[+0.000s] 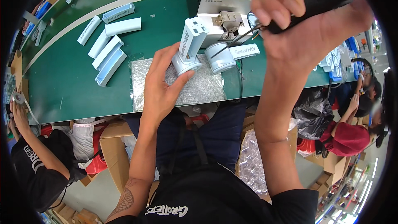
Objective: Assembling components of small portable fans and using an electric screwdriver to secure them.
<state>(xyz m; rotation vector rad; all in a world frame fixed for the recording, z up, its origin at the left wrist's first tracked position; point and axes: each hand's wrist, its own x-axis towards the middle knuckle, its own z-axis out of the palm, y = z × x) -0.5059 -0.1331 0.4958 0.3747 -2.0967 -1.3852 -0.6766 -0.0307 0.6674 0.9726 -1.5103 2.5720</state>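
My left hand (161,84) is wrapped round the round base of a light blue plastic fan housing (192,41), which stands upright on a sheet of bubble wrap (209,88). Raised at the upper right, my right hand (304,37) grips a black electric screwdriver (321,2). Its thin shaft slants down to the left, with the tip appearing in front of a second light blue fan housing (221,59); whether it touches is unclear. That second piece lies beside the first, its flat handle pointing right and a dark cable hanging near it.
A silver screw feeder (226,5) stands behind the housings. Several light blue plastic shells (108,54) lie on the green table (66,83) at left. More blue parts (333,64) sit at far right. Co-workers (45,157) sit at both sides; an open carton (114,151) is below the edge.
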